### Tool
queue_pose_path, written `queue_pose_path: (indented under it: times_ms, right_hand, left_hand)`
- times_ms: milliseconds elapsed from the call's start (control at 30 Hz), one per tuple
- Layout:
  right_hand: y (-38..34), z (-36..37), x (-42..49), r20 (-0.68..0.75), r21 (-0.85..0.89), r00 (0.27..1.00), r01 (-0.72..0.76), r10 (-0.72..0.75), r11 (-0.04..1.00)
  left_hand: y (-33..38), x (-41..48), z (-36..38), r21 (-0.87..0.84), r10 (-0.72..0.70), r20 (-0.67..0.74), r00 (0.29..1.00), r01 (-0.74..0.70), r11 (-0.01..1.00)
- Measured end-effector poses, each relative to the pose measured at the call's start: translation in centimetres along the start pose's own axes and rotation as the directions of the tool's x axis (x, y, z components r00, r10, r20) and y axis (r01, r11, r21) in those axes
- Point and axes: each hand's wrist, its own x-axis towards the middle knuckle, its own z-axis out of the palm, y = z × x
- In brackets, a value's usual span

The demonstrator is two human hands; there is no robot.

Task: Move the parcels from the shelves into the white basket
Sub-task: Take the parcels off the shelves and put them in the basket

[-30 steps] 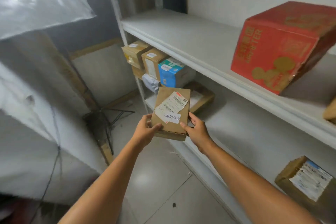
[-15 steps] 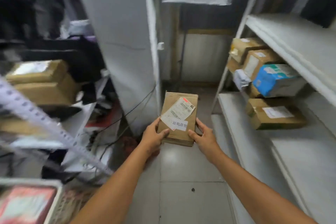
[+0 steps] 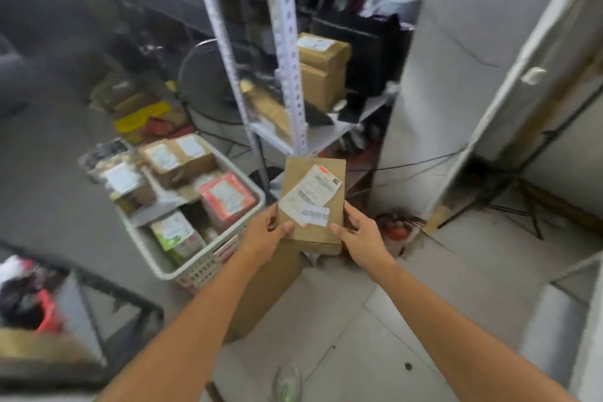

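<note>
The white basket (image 3: pixel 195 271) sits on the floor with several other parcels (image 3: pixel 177 160) inside, and the carrying step is in hand. The brown parcel (image 3: pixel 311 228) is held in the air just right of the basket. The left hand (image 3: pixel 264 240) and right hand (image 3: pixel 363 238) clamp its sides, fingers (image 3: pixel 352 212) curled round the edges. The next move likely calls for swinging it left over the rim, lowering and releasing.

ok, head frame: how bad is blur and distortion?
Head view: motion blur smears the left side, softening the white slotted plastic basket; the brown cardboard parcel gripped by the left hand and right hand is sharper, label text unreadable; wide-angle distortion tilts the white perforated upright.
</note>
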Motion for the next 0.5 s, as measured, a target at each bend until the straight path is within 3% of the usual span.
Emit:
queue_pose_path:
  times_ms: [133,267,500]
  right_hand:
    - [-0.5,6.1,2.6,0.204,-0.010,0.979,0.029,-0.026,1.000]
    - [-1.1,12.5,6.8,0.327,-0.073,0.945,0.035,-0.010,0.997]
    - [-1.2,23.8,16.2,0.496,-0.157,0.867,0.041,0.043,0.987]
  left_hand:
    - [-2.7,-1.8,-5.5,-0.093,-0.111,-0.183,0.977,0.095,0.991]
    - [-5.5,-1.3,-10.7,-0.086,-0.134,-0.308,0.942,0.112,0.990]
    - [-11.5,4.3,-18.8,-0.259,-0.273,-0.414,0.868,0.175,0.950]
